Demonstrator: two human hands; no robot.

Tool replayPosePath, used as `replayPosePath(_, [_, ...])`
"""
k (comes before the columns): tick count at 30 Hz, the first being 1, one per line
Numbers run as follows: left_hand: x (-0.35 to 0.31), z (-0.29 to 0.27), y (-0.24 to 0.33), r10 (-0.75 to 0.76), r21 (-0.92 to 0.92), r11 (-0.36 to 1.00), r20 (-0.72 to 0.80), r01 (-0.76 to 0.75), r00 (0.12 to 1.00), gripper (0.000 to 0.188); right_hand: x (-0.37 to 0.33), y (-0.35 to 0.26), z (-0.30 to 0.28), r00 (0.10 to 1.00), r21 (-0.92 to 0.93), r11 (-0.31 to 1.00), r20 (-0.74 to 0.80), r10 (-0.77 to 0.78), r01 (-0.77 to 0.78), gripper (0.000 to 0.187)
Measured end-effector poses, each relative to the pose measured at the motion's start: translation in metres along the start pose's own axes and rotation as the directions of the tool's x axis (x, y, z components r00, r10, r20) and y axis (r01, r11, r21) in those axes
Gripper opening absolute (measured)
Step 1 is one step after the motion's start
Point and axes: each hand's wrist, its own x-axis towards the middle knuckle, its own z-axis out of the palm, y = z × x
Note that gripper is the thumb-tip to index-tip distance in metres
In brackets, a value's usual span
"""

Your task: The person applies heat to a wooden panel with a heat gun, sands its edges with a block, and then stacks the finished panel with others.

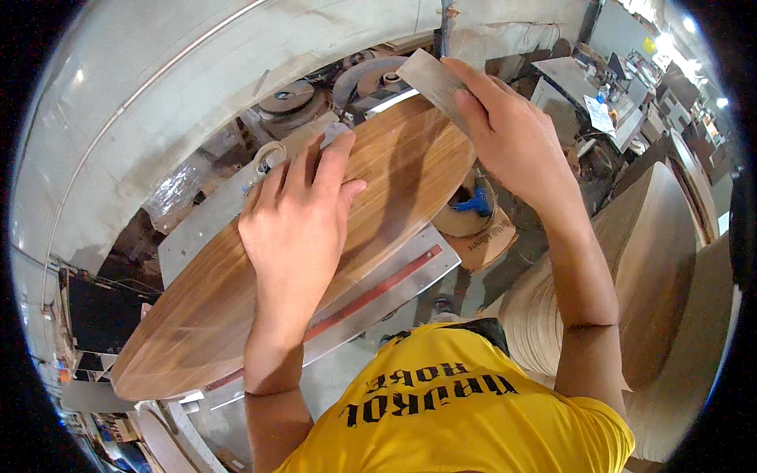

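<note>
Pinched between thumb and fingers, the right hand (pixel 512 134) has a grip on a thin grey rectangular metal scraper (pixel 430 79), tilted against the far end of a long oval brown wooden board (pixel 236 292). The left hand (pixel 300 221), grip released, presses flat on the board, seemingly steadying it on the grey metal surface (pixel 394 288).

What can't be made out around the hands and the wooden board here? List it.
Head view only:
- Board surface under the left hand: hidden by the palm.
- Lower edge of the grey flat piece: covered by right hand fingers.
- Blue object: partly behind board and wrist.
- Far benches: too small, bent by the rim.
</note>
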Motion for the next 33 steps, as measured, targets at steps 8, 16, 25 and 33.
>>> replayPosePath(8, [0.000, 0.000, 0.003, -0.005, 0.010, 1.000, 0.012, 0.005, 1.000, 0.060, -0.006, 0.003, 0.023, 0.995, -0.032, 0.994, 0.011, -0.102, 0.102, 0.055])
replayPosePath(16, [0.002, -0.002, 0.005, -0.116, -0.042, 0.992, 0.007, 0.116, 0.993, 0.081, -0.035, -0.065, 0.043, 0.982, -0.114, 0.978, -0.051, -0.180, 0.174, 0.053])
replayPosePath(25, [0.011, 0.017, 0.004, -0.183, -0.232, 0.964, -0.213, 0.132, 0.960, 0.101, -0.038, -0.070, 0.056, 0.939, 0.028, 0.939, -0.044, -0.340, 0.342, 0.063])
replayPosePath(33, [0.017, 0.014, -0.009, -0.248, -0.181, 0.955, -0.044, 0.237, 0.968, 0.114, -0.001, 0.036, 0.022, 0.995, -0.381, 0.924, -0.070, -0.065, 0.033, 0.054])
